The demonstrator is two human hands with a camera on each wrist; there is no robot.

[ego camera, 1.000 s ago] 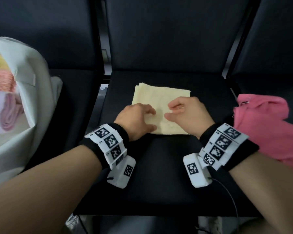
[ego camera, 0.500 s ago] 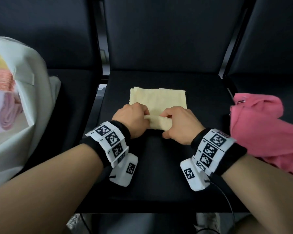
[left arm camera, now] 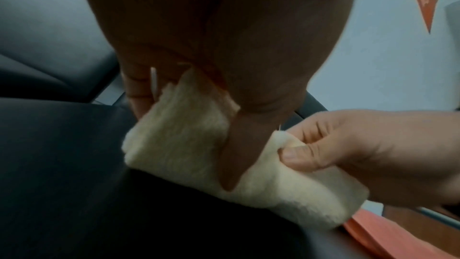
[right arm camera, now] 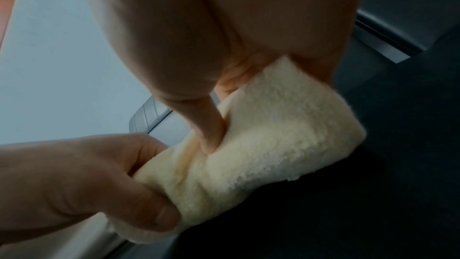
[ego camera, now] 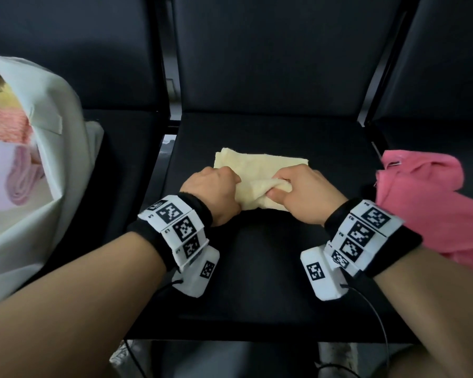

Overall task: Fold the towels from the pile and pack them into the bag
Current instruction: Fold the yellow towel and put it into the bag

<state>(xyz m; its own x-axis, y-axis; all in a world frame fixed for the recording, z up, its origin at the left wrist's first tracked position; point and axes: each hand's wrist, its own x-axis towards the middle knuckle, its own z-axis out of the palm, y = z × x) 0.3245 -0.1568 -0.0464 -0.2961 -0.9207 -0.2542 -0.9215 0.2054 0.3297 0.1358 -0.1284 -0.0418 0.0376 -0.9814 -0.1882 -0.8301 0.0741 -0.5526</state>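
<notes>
Cream fuzzy towel (ego camera: pixel 260 170) half-folded, near edge pinched by left grip (ego camera: pixel 213 193), right grip (ego camera: pixel 302 193)

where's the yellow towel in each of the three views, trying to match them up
Head: yellow towel lies mid-frame on the black seat, its near edge gripped by the left hand and the right hand.
Left wrist: centre to lower right, under the thumb.
Right wrist: centre to lower left, pinched from both sides.
Shared landmark: the rolled near edge held between both thumbs.
</notes>
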